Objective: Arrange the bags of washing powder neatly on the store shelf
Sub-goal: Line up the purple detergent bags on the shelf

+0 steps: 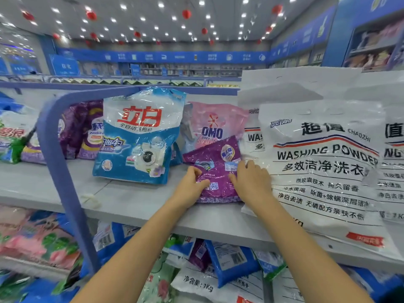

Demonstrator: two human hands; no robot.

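Head view: outstretched left hand (192, 185), right hand (251, 182) hold purple bag (215, 166).

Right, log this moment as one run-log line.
item: purple bag | left hand: grips bag | right hand: grips bag | place: shelf, before pink OMO bag

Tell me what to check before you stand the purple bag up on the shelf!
1. Grip: left hand and right hand each hold a side of the purple bag: ok.
2. Purple bag upright: not ok, it lies back, face up.
3. Bare shelf in front of it: ok.
4. Pink bag behind stands straight: cannot tell, partly hidden.
5. Right hand clear of the big white bag: cannot tell, very close.
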